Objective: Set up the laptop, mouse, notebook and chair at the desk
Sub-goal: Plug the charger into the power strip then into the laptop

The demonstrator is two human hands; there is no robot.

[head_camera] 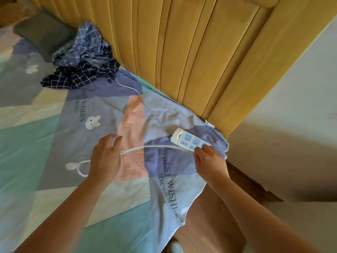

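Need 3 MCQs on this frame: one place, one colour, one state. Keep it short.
1. Where does the power strip lie?
A on the floor
B on the bed sheet near the headboard
C on a desk

2. What colour is the headboard?
A yellow
B grey
C white

3. What is the right hand doing?
A hanging free
B holding a mouse
C touching the strip's end, at the white cable

Answers:
1 B, the strip rests on the sheet beside the padded panels.
2 A, the panels are mustard yellow.
3 C, its fingers meet the strip's near end.
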